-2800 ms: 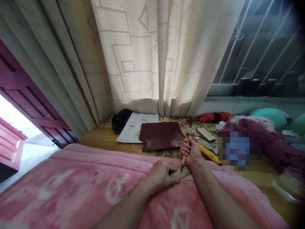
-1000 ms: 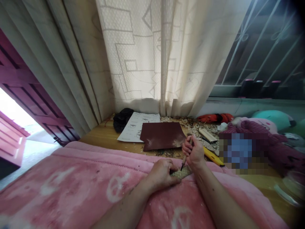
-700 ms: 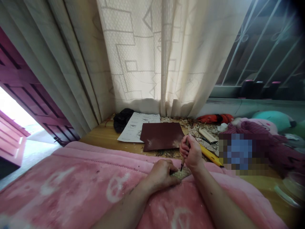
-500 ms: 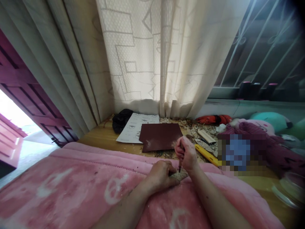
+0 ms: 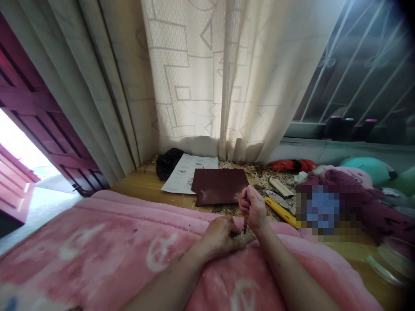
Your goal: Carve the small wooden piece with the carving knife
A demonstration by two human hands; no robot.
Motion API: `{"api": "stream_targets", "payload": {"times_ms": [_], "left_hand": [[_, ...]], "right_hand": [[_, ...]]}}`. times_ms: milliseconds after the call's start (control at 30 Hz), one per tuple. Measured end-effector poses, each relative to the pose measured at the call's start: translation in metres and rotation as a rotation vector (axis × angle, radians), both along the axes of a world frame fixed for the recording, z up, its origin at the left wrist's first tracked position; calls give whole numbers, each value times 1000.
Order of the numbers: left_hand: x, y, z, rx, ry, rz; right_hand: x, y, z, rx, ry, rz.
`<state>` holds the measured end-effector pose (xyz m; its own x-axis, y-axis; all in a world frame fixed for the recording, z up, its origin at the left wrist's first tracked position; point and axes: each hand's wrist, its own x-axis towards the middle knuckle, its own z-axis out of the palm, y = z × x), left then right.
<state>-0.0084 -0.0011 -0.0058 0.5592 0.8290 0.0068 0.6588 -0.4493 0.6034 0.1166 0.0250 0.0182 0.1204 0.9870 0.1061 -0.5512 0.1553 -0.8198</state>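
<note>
On the pink fleece blanket (image 5: 116, 246), my left hand (image 5: 218, 235) is closed on a small greyish-beige piece (image 5: 245, 237) with a rough, patterned surface. Part of that piece is hidden under the fingers and palm. My right hand (image 5: 253, 208) makes a fist around an upright hand tool (image 5: 245, 225), thin with a brown lower handle and a dark tip. The tip meets the top of the piece, close to my left fingertips. Most of the handle is covered, and the exact kind of tool does not show.
Beyond the blanket, a dark brown sheet (image 5: 220, 185) overlaps printed white paper (image 5: 180, 179) beside a black bag (image 5: 167, 164). Shavings (image 5: 259, 170) litter the wooden table. A yellow-handled cutter (image 5: 280, 211) and a pale block (image 5: 281, 187) lie right, near plush toys (image 5: 353, 172) and a clear container (image 5: 391, 261).
The camera view has shifted slightly, so the surroundings sit a little further right at the left side. Both hands keep their hold, and the tool tip stays at the piece.
</note>
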Motion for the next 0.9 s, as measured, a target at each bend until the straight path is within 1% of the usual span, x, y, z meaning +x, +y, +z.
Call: {"api": "stream_targets", "payload": {"times_ms": [167,333,467,600,733,833,900], "left_hand": [[0,3,0,19,23,-22],[0,4,0,12,23,-63],[-1,4,-3,23,32,-79],[-1,5,-5,47,17,-80],[0,6,-5,20,18,-115],[0,6,-5,18,-11,-130],[0,7,-6,29,-27,-131]], "right_hand": [[-2,1,-1,-9,-4,-49],[-7,4,0,-28,-53,-62],[-7,3,3,-60,-61,-137],[-1,-3,4,-56,-3,-255],[11,-8,-4,-42,81,-391],[21,-9,-11,-42,165,-404],[24,-8,-13,-50,195,-380]]}}
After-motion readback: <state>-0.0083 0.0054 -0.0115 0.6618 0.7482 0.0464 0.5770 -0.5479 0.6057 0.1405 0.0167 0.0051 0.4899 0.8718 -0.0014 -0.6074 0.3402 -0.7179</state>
